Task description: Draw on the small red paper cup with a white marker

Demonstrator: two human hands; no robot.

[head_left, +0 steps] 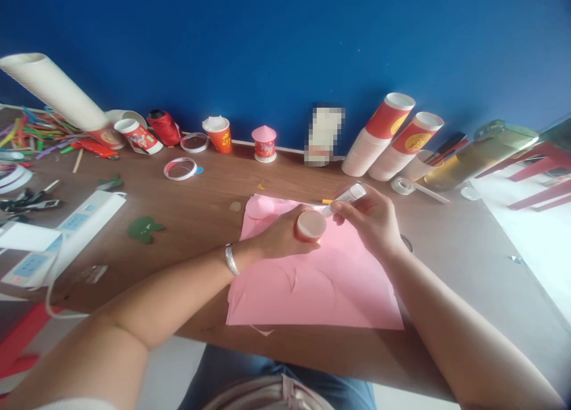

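Observation:
My left hand (284,232) is wrapped round a short red paper cup (311,225), its pale round end facing up. In my right hand (373,218) a white glue stick (347,198) is pinched between thumb and fingers, its lower end close to the cup's rim. Whether the two touch, I cannot tell. Both hands are above pink paper sheets (312,297) that have curved cuts in them. A small pink paper cone (260,206) lies on the sheets' far left corner.
Along the blue wall stand a cup with a pink cone roof (264,143), a red cup (217,135), red thread (164,127) and stacked paper cups (379,133). A power strip (66,237) and green paper piece (143,228) lie left. A large bottle (482,154) leans right.

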